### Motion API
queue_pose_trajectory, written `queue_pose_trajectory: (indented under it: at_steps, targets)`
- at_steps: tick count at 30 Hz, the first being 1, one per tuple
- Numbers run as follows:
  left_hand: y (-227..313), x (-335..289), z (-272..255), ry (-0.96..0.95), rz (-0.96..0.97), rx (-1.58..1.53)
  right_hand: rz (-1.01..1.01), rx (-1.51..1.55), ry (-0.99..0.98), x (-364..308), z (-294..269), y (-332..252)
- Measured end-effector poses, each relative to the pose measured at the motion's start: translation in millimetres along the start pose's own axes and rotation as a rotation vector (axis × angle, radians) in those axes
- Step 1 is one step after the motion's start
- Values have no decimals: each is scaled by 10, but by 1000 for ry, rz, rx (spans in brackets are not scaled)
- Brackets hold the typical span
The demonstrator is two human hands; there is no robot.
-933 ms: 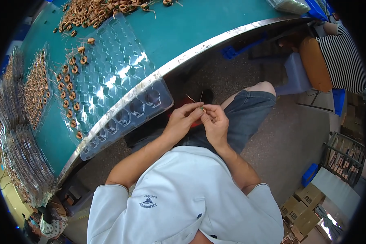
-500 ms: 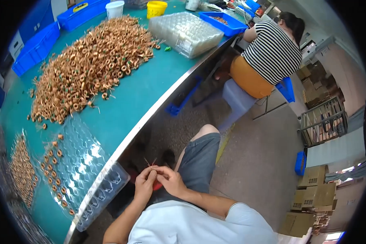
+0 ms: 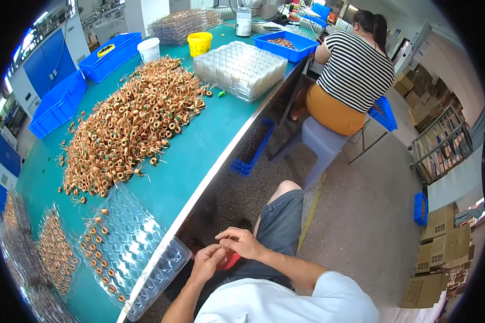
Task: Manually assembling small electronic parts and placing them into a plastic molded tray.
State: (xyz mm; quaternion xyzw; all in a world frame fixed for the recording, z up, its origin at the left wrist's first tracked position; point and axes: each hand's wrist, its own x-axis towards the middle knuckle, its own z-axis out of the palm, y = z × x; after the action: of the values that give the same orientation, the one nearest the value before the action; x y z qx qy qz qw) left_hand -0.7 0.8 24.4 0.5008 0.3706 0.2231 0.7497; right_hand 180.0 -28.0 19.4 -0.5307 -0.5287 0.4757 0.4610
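Two bare hands meet low over the lap, and here's the picture: left hand [image 3: 206, 262] at seven o'clock of the pinch, right hand [image 3: 245, 243] at three, both narrow, fingertips together around a small piece. It's too covered to identify, and I can't read its long axis!

Now the lie of the land. The clear pocket tray [image 3: 137, 231] sits at nine o'clock from the hands, the left hand nearer. Its copper-wire coils [image 3: 103, 264] line the far side, roughly twelve to five; bare pockets face the person, and the near side juts past the table's metal edge [image 3: 213, 168]. That edge slants from seven to one o'clock, between hands and table [image 3: 199, 145].

Up at eleven o'clock, well apart, rises the big coil heap [image 3: 134, 129], green surface showing between it and the edge. Around one o'clock, a striped-shirted co-worker [image 3: 355, 59] sits well beyond elbow reach.
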Motion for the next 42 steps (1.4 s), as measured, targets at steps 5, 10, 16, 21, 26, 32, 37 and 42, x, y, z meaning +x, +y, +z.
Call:
queue_pose_trajectory:
  at_steps: [5, 10, 16, 21, 26, 32, 37, 42]
  targets:
    - [-52, -48, -15, -28, 8, -26, -40, 111, 31, -25, 33, 33]
    - [-80, -57, 27, -53, 19, -72, 2, 272, 43, -125, 8, 36]
    - [-5, -77, 198, -87, -20, -27, -13, 316, 171, -291, -87, -17]
    - [-433, -348, 156, 55, -119, 38, 7, 602, 583, -138, -576, -173]
    - [-180, -351, 202, 186, 94, -29, 76, 301, 248, -132, -588, -272]
    - [216, -438, 152, 269, 184, -50, 83, 136, -107, -157, 73, -577]
    - [169, -587, -23, 295, 244, -70, -11, -98, -141, 27, 382, -573]
    - [-39, -792, -196, 338, 375, -107, -90, -79, -157, 198, 603, -979]
